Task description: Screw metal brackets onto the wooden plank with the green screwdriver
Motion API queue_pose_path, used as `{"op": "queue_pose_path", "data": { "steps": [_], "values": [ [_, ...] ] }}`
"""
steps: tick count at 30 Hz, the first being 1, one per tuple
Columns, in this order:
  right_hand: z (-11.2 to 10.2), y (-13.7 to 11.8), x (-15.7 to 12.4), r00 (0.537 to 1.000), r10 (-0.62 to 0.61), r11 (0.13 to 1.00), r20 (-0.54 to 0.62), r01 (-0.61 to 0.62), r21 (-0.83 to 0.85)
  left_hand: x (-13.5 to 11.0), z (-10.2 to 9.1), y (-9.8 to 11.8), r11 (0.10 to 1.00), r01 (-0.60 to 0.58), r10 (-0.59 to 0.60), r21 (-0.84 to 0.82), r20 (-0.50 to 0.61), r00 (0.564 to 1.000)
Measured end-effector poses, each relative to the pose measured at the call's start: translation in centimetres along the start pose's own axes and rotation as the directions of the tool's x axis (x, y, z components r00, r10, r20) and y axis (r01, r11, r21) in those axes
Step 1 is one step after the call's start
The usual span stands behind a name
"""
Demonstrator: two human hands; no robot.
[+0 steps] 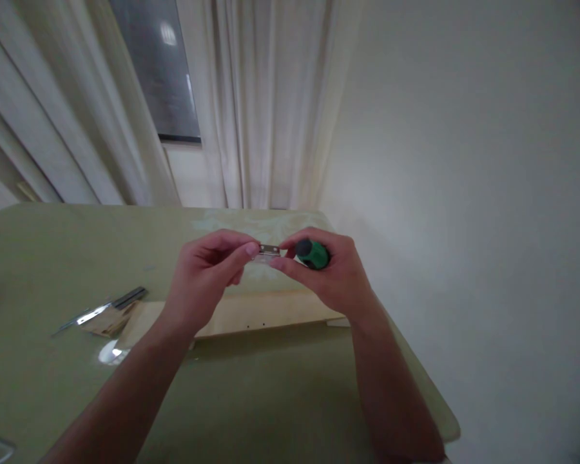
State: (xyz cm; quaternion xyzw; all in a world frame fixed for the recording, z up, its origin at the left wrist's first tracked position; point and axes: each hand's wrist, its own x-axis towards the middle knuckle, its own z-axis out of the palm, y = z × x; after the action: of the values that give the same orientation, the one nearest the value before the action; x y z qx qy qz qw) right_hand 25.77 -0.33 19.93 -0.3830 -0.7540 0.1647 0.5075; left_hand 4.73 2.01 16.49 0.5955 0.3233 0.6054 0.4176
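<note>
A small metal hinge point(269, 250) is held up above the table between my two hands. My left hand point(212, 270) pinches its left end between thumb and fingers. At the other end, the thumb and forefinger of my right hand point(331, 267) are closed on the hinge. A screwdriver with a green and black handle point(318, 255) is also tucked in my right hand; its blade is hidden. Below the hands lies a pale wooden board point(275, 316) with two small dark holes near its front edge.
On the green table point(251, 399), a knife-like metal tool point(101, 310) lies by the board's left end with a brown piece point(109, 320) next to it. A shiny clear round thing point(111, 352) is close by. Curtains point(270, 103) and a white wall point(473, 193) stand behind and right.
</note>
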Motion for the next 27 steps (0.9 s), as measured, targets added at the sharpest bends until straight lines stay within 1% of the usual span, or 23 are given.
{"op": "queue_pose_path", "data": {
  "steps": [2,3,4,5,7,8,9,10,11,12,14,15,17,20,22,24,26,27],
  "values": [
    [0.4,0.4,0.1,0.996,-0.088,0.996,0.026,0.089,-0.032,0.1,-0.3,0.0,1.000,0.006,-0.006,0.002,0.018,1.000],
    [0.6,0.7,0.1,0.987,-0.157,0.984,0.019,0.158,-0.077,0.1,-0.5,0.0,1.000,0.002,-0.002,0.005,0.045,0.999],
    [0.7,0.8,0.0,0.969,-0.246,0.957,0.004,0.244,-0.154,0.2,-0.7,0.2,1.000,-0.008,0.008,0.000,0.081,0.997],
    [0.8,1.0,-0.1,0.934,-0.357,0.905,-0.004,0.345,-0.250,0.2,-0.9,0.3,1.000,-0.023,0.024,-0.013,0.115,0.993],
    [1.0,1.1,-0.4,0.825,-0.564,0.734,0.027,0.517,-0.440,0.2,-1.2,0.7,0.998,-0.055,0.061,-0.041,0.161,0.985],
    [1.0,1.1,-0.6,0.769,-0.637,0.649,0.055,0.573,-0.501,0.2,-1.3,0.9,0.996,-0.068,0.076,-0.055,0.173,0.982],
    [1.1,1.1,-0.7,0.726,-0.683,0.587,0.078,0.610,-0.532,0.2,-1.4,1.1,0.994,-0.081,0.092,-0.067,0.177,0.980],
    [1.1,1.0,-0.9,0.701,-0.708,0.557,0.087,0.630,-0.542,0.2,-1.5,1.3,0.993,-0.089,0.100,-0.073,0.175,0.979],
    [1.2,0.9,-1.0,0.700,-0.710,0.560,0.076,0.626,-0.543,0.2,-1.6,1.5,0.993,-0.094,0.105,-0.074,0.166,0.981],
    [1.3,0.9,-1.0,0.720,-0.693,0.590,0.048,0.604,-0.536,0.2,-1.6,1.7,0.992,-0.098,0.108,-0.074,0.147,0.983],
    [1.5,0.8,-0.9,0.788,-0.616,0.701,-0.026,0.533,-0.474,0.1,-1.8,2.0,0.993,-0.101,0.106,-0.063,0.082,0.991],
    [1.6,0.8,-0.8,0.824,-0.564,0.764,-0.059,0.493,-0.417,0.1,-1.8,2.2,0.993,-0.104,0.107,-0.052,0.051,0.993],
    [1.8,0.7,-0.5,0.879,-0.468,0.861,-0.088,0.431,-0.272,-0.1,-1.9,2.4,0.992,-0.127,0.127,-0.025,0.006,0.992],
    [2.0,0.2,-0.3,0.927,-0.362,0.931,-0.098,0.354,-0.091,-0.5,-1.5,2.6,0.985,-0.171,0.171,0.015,-0.001,0.985],
    [2.2,-0.2,-0.3,0.945,-0.309,0.951,-0.106,0.308,-0.033,-0.8,-1.2,2.7,0.983,-0.184,0.184,0.027,0.003,0.983],
    [2.2,-0.6,-0.4,0.948,-0.297,0.955,-0.111,0.297,-0.016,-0.9,-1.0,2.8,0.982,-0.188,0.187,0.032,0.016,0.982],
    [2.0,-0.9,-0.7,0.930,-0.342,0.939,-0.133,0.341,-0.035,-0.9,-1.1,2.8,0.984,-0.178,0.178,0.007,0.044,0.983],
    [1.8,-1.0,-0.8,0.908,-0.393,0.919,-0.147,0.386,-0.075,-0.8,-1.2,2.8,0.987,-0.160,0.160,-0.013,0.066,0.985]
  ]
}}
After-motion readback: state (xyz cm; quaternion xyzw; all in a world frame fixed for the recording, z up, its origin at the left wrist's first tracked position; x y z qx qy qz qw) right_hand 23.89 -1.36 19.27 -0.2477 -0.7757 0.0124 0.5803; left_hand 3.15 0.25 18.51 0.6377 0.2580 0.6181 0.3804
